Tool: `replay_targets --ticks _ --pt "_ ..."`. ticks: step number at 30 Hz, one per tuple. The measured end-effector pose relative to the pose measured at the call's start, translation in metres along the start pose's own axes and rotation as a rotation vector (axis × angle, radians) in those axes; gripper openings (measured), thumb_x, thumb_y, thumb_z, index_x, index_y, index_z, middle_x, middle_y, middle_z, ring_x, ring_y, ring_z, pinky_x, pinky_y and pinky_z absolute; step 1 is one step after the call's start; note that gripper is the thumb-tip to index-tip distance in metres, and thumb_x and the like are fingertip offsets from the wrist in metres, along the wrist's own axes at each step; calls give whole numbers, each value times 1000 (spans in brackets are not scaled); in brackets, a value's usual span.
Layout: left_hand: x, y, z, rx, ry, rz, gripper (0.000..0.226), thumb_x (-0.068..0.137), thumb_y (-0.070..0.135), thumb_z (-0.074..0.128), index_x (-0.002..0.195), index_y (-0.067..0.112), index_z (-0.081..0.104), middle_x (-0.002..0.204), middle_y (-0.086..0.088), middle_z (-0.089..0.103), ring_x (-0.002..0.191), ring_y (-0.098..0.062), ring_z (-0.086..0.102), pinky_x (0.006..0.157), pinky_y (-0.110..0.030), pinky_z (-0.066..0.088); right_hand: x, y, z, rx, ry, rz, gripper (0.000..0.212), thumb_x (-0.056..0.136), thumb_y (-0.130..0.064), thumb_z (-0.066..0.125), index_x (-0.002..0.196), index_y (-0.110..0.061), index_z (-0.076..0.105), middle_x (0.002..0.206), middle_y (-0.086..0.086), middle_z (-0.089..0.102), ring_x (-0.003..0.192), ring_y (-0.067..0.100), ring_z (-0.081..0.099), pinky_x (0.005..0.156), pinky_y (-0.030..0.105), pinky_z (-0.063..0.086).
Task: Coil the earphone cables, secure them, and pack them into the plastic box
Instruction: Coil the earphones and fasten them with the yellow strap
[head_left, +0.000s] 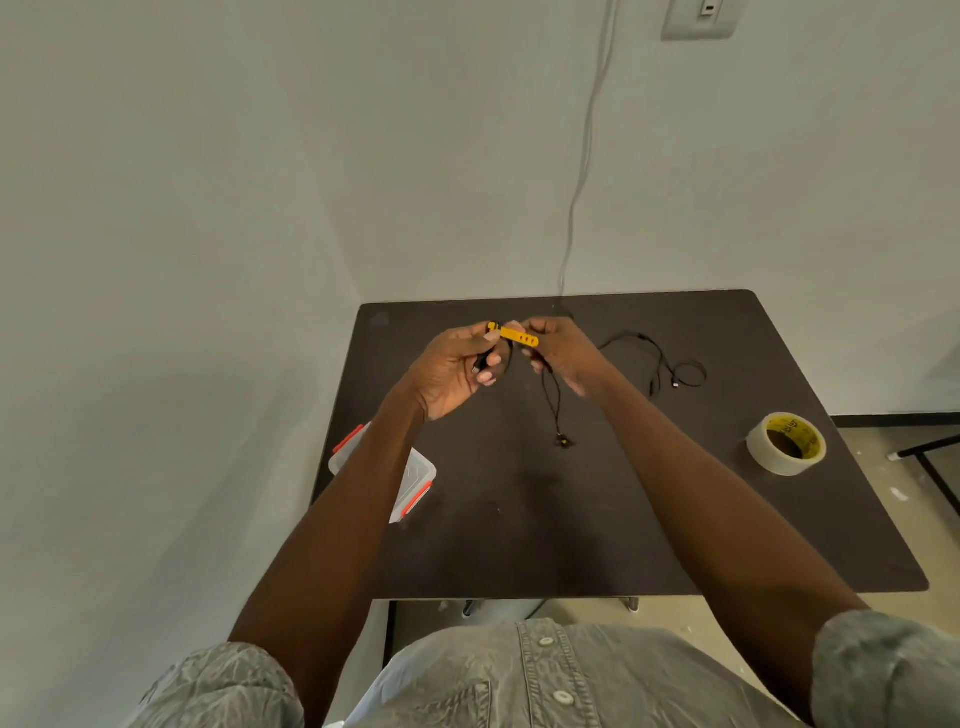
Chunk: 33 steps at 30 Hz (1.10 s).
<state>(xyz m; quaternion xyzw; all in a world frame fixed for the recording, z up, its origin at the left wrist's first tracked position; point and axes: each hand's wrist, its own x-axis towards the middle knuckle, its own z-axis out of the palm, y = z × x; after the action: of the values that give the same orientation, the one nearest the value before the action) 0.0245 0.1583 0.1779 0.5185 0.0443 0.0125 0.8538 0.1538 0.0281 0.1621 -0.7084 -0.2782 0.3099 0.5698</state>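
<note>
While both hands were lifted above the dark table (597, 519), the left hand (457, 371) had its fingers curled round a black earphone cable (551, 400) and one end of a yellow strap (517, 336), and the right hand (563, 356) pinched the other end, with an earbud hanging below, so I judged the securing step was going on; the next move would need the strap wrapped tightly round the coil and fastened. A second black cable (670, 371) lay uncoiled further right, a tape roll (786, 443) near the right edge, the plastic box (415, 475) with red clips at the left edge, partly hidden by the forearm, and plain walls stood behind.
</note>
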Motion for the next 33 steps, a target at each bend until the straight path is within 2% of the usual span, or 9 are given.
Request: replay_targets --ticks 3,6,9,12,15,20,24,30,33 --pt "3 5 3 -149 48 136 29 99 8 40 105 7 69 72 -3 55 58 -13 50 56 -24 39 -7 17 14 65 -25 21 29 100 -28 53 85 -6 65 64 1 45 55 11 38 52 26 33" --pt "10 4 4 -258 147 237 28 99 5 40 122 -3 54 78 -5 63 68 -16 58 61 -25 46 -19 32 29 80 -91 73 37 100 -36 52 97 -2 68 64 -1 45 55 12 39 51 25 38" --pt "18 2 -1 -284 275 336 22 100 4 40 116 0 54 83 -6 70 78 -19 66 72 -28 52 -31 42 40 63 -174 126 36 101 -33 50 105 -2 67 66 0 45 55 12 39 52 25 37" --pt "25 -1 -14 -187 396 365 20 100 3 43 116 -2 53 86 -9 72 82 -23 70 85 -33 54 -43 45 44 46 -246 144 32 102 -26 50 104 2 66 67 1 44 55 12 38 53 25 37" --pt "24 -7 -28 89 467 310 19 99 4 46 115 0 55 88 -9 72 84 -25 71 89 -33 53 -51 35 41 -22 -296 156 26 100 -20 53 102 2 65 67 2 45 56 13 41 54 25 41" --pt "16 -14 -42 410 393 119 23 99 5 47 120 1 55 93 -12 71 84 -22 72 82 -24 52 -53 4 23 -169 -281 135 23 98 -21 56 101 -1 67 69 4 53 57 12 45 55 22 42" --pt "7 -12 -37 597 241 -31 25 99 6 48 119 -4 58 94 -11 67 73 -6 68 68 -14 50 -40 -18 6 -302 -205 45 19 97 -17 57 95 -3 68 63 1 54 49 6 43 51 18 37" --pt "0 -10 -23 353 91 -177 27 102 11 39 108 0 63 73 -7 53 62 -15 46 56 -26 40 -13 -21 -9 -418 -71 -93 17 95 -14 57 87 -10 72 58 -7 56 52 9 42 56 25 35" --pt "-3 -8 -22 308 28 -164 36 103 23 38 109 0 66 68 -6 44 55 -16 34 57 -29 37 -13 -19 -7 -372 -31 -109 15 95 -15 59 92 -9 72 62 -5 57 50 3 43 52 18 36"
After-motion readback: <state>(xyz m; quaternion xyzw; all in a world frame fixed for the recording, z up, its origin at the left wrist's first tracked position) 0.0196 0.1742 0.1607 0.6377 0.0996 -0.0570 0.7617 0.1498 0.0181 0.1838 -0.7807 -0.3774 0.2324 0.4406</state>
